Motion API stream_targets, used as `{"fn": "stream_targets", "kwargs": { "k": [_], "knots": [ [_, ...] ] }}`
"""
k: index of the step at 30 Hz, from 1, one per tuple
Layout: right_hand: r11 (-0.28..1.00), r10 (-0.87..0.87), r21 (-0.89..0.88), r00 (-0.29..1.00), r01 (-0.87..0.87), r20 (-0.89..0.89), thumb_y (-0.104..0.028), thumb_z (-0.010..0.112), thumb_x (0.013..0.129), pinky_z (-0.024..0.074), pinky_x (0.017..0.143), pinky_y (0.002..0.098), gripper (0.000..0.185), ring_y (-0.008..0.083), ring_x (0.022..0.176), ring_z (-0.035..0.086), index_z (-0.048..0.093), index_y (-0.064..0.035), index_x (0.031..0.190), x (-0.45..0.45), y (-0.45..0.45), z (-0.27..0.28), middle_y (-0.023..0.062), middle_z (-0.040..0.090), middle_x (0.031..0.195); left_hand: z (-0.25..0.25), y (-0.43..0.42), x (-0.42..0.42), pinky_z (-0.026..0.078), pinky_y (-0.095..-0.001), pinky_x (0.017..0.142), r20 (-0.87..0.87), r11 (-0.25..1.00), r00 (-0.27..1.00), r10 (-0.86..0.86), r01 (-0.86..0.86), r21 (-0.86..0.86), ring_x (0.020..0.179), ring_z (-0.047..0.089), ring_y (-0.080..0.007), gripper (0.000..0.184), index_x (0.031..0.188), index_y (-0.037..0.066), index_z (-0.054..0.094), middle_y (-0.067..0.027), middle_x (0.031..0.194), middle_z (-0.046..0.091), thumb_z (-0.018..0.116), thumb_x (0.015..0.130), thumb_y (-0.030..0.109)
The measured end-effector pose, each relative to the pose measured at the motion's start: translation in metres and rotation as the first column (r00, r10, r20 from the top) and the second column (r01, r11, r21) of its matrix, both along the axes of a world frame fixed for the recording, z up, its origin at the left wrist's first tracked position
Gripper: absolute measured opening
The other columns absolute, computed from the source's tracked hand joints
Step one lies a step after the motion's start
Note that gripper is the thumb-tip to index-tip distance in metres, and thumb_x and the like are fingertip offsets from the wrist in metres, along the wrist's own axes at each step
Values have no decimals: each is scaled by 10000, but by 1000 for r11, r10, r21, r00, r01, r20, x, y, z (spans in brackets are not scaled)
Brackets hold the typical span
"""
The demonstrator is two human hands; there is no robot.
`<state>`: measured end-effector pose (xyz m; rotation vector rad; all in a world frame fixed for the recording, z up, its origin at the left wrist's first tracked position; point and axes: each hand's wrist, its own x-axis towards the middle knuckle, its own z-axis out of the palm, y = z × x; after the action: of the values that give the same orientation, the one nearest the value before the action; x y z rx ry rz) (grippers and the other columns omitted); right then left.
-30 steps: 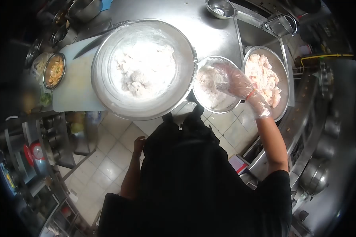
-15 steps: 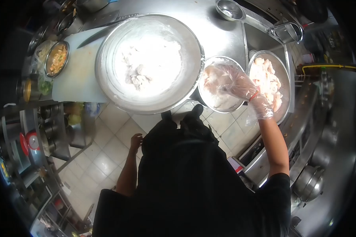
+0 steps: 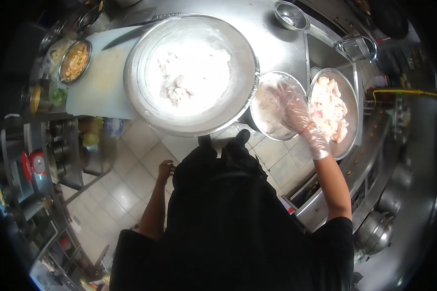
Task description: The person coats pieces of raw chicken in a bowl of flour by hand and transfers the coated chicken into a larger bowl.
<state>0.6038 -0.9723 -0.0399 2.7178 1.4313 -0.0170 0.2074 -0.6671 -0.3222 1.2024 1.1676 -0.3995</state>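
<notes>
While your left hand (image 3: 166,169) hangs loose and half-open at ten o'clock, your gloved right hand (image 3: 294,110) is down in the small bowl (image 3: 260,124) at one; whether it grips anything, I can't tell. White-coated pieces (image 3: 178,92) lie in the big bowl (image 3: 146,107) towards twelve, seemingly done; plenty of uncoated meat (image 3: 329,110) sits in the side bowl (image 3: 353,109) at two: you look partway.

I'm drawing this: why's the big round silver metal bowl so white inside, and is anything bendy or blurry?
Head view: bright glare bleaches the powdery white lumps in that bowl; head view: lens distortion seems to bend the grey metal shelves at left; head view: the right hand, in clear plastic, looks slightly blurred.
</notes>
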Motion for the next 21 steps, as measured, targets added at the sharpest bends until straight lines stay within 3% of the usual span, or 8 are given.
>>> {"fn": "stream_targets", "kwargs": {
  "k": [1, 8, 10, 12, 14, 18, 19, 21],
  "knots": [
    [985, -82, 111, 925, 132, -371, -228, 609, 719, 306, 991, 419, 611, 340, 1207, 348, 383, -100, 1272, -5, 13, 28, 170, 405, 1274, 3, -1, -1, 442, -265, 495, -22, 1000, 1000, 8, -8, -13, 590, 562, -152, 248, 1031, 57, 543, -80, 717, 600, 502, 786, 73],
    [997, -59, 22, 948, 69, -312, -209, 619, 707, 347, 956, 387, 611, 326, 1121, 426, 392, -89, 1261, -1, 24, -12, 155, 456, 1227, -23, -11, -22, 431, -259, 487, 87, 994, 992, -97, 91, 68, 588, 558, -131, 201, 970, 37, 574, -81, 730, 609, 533, 778, 79],
    [913, -335, -2, 747, 407, -575, -165, 610, 700, 382, 919, 339, 534, 275, 1040, 495, 458, -75, 1204, -1, 33, -14, 143, 520, 1158, -25, -12, -22, 430, -257, 489, 83, 998, 995, -63, 61, 35, 572, 553, -121, 193, 952, 29, 583, -82, 723, 611, 552, 771, 90],
    [687, -161, 178, 386, 705, -908, -125, 572, 724, 406, 884, 306, 398, 237, 971, 540, 535, -80, 1118, 27, 4, -102, 123, 566, 1088, -19, -9, -15, 430, -256, 499, 88, 999, 995, -40, 37, 38, 568, 548, -122, 209, 967, 37, 577, -82, 710, 604, 554, 769, 100],
    [920, -128, 262, 856, 292, -502, -166, 562, 772, 414, 870, 313, 278, 237, 939, 548, 577, -88, 1038, 22, 11, -45, 104, 573, 1070, -1, -7, -1, 436, -257, 517, 38, 996, 997, -74, 72, 57, 595, 553, -131, 228, 987, 43, 570, -86, 734, 602, 548, 769, 104],
    [767, -254, 169, 535, 619, -806, -204, 641, 703, 444, 782, 327, 353, 238, 842, 587, 579, -58, 1018, 25, 7, -19, 95, 625, 884, 4, -8, -7, 435, -251, 522, 94, 996, 993, 78, -75, -42, 614, 554, -131, 249, 1008, 51, 563, -83, 754, 599, 549, 764, 101],
    [920, -59, 317, 882, 230, -467, -239, 653, 688, 443, 796, 337, 386, 240, 864, 579, 577, -55, 1019, 26, 5, -33, 121, 612, 902, 0, -10, -10, 433, -246, 520, 108, 998, 993, 56, -53, -24, 620, 556, -128, 238, 995, 46, 567, -81, 763, 600, 555, 764, 103],
    [914, -308, 56, 779, 401, -546, -283, 636, 681, 433, 833, 360, 424, 260, 948, 544, 570, -33, 1017, 0, 34, -1, 195, 548, 1021, -23, -15, -20, 432, -241, 519, 131, 1000, 991, 28, -28, -5, 627, 557, -125, 228, 982, 41, 570, -80, 772, 601, 560, 764, 106]
  ]
}}
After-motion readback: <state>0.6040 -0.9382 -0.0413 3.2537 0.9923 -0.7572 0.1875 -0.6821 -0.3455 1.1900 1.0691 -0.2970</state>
